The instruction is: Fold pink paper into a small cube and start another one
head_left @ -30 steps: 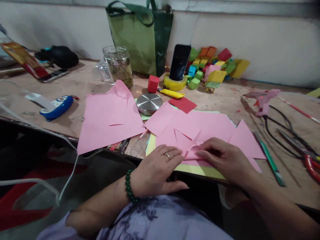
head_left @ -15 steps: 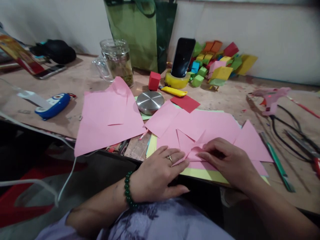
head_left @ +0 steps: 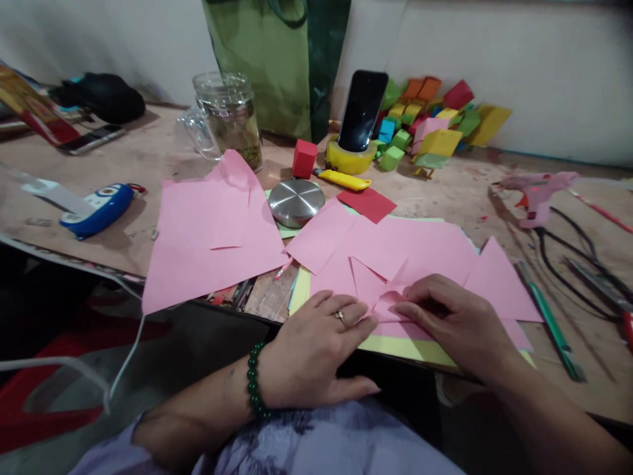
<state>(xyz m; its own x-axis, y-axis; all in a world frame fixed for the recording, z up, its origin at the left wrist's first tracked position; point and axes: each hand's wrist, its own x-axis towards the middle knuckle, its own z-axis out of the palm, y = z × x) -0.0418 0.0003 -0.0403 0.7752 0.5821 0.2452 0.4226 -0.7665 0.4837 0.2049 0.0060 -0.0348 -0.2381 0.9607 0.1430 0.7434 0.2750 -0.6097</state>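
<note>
My left hand [head_left: 321, 346], with a ring and a green bead bracelet, lies palm down with fingers spread on the pink paper sheets at the front edge of the table. Its fingertips touch the left side of a small pink paper piece [head_left: 388, 305]. Thumb and fingers of my right hand [head_left: 445, 316] pinch that piece from the right, and it curls up slightly between the hands. Beneath lie larger pink sheets [head_left: 430, 244] on a yellow sheet [head_left: 410, 349].
A metal disc [head_left: 297, 202], red cube [head_left: 304, 159], yellow cutter [head_left: 345, 180] and phone [head_left: 363, 111] stand behind the paper. Another pink sheet [head_left: 198, 264] lies left. At right are a green pen-like tool [head_left: 551, 323], pliers [head_left: 598, 290] and pink glue gun [head_left: 537, 194]. A glass mug [head_left: 232, 125] stands behind.
Both hands hold nearly the same places on the paper. The view has shifted slightly, with objects at the left edge appearing a little farther left.
</note>
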